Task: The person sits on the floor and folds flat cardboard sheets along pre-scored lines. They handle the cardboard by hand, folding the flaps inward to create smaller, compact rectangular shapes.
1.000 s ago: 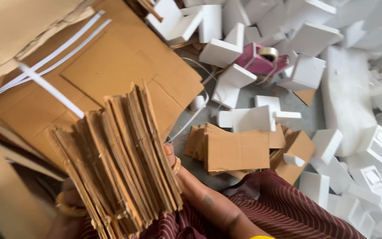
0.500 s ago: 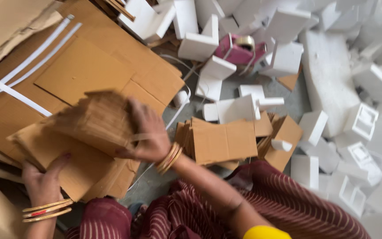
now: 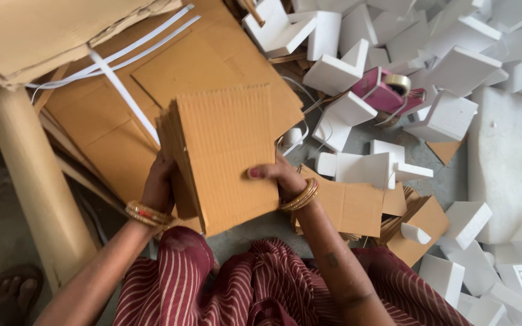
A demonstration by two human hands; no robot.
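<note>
Both hands now on cardboard stack

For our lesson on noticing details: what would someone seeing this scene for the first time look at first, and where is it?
First, the stack of corrugated cards at centre, held upright between the left hand and the right hand. Next, the heap of white foam blocks filling the right side of the floor, with a pink tape dispenser lying among them. Flat cardboard sheets crossed by white straps lie behind the stack, at upper left.

The cardboard stack hides the left hand's fingers and the floor beneath.
</note>
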